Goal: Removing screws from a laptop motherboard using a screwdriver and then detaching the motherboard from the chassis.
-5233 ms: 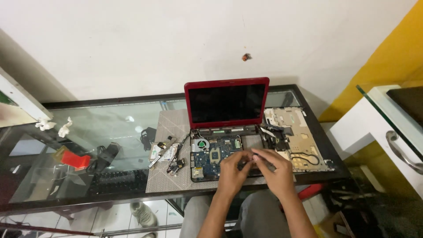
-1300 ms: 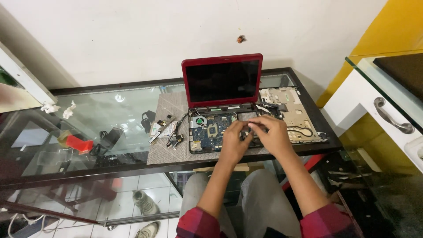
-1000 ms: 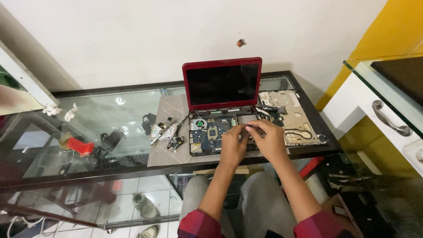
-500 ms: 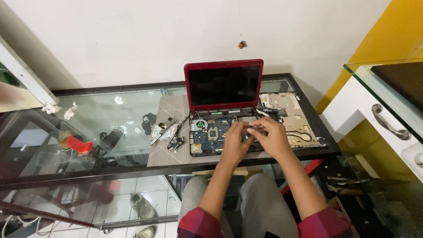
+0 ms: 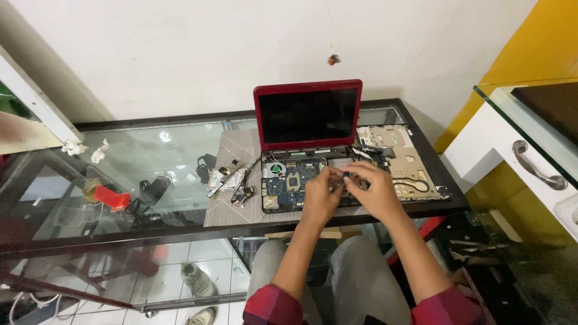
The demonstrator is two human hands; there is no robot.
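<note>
A red laptop (image 5: 308,114) stands open on a glass table (image 5: 150,150), its screen dark and its base stripped down to the blue circuit board (image 5: 289,183) with a round fan at its far left. My left hand (image 5: 322,195) and my right hand (image 5: 373,189) are together over the right half of the board, fingers curled around a small dark part (image 5: 346,176) pinched between them. What that part is I cannot make out.
A removed metal cover panel (image 5: 397,159) with a black cable lies right of the laptop. Small loose parts and a connector strip (image 5: 232,180) sit on a grey mat at the left. A white cabinet with a handle (image 5: 536,168) stands at the right.
Both hands have stayed over the right half of the board, shifting only slightly, with fingers working at the small part. The camera view has moved a little.
</note>
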